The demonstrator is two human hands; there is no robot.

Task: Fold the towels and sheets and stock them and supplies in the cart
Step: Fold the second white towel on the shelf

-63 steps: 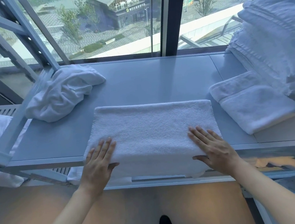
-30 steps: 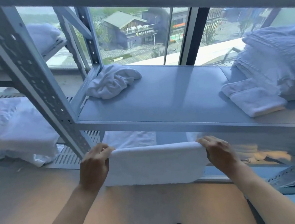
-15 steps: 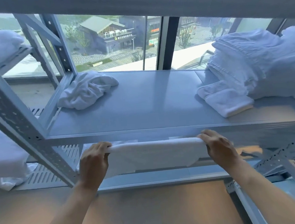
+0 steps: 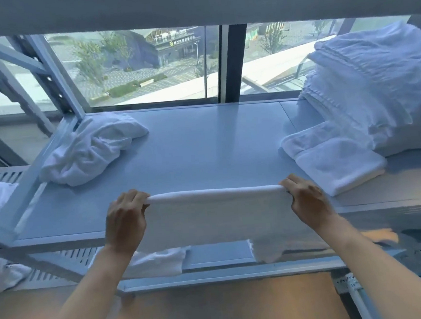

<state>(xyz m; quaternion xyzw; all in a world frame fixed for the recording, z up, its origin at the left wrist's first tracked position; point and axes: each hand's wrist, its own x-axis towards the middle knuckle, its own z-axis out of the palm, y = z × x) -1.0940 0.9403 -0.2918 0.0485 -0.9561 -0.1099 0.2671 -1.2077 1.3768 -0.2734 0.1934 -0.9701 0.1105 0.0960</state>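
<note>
The folded towel (image 4: 219, 216) hangs over the shelf's (image 4: 203, 144) front edge, its top fold pinched at each end by the left hand (image 4: 126, 218) and right hand (image 4: 308, 202). A crumpled towel (image 4: 90, 148) lies at the shelf's back-left corner, a stack (image 4: 375, 91) at its right.

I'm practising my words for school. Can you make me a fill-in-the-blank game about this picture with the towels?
1. The folded towel is held by ____ hands.
2. The crumpled towel lies on the shelf to the ____ of the held one.
3. Every towel here is the colour ____.
4. Behind the shelf is a big ____ showing buildings.

Missing words: two; left; white; window
</note>
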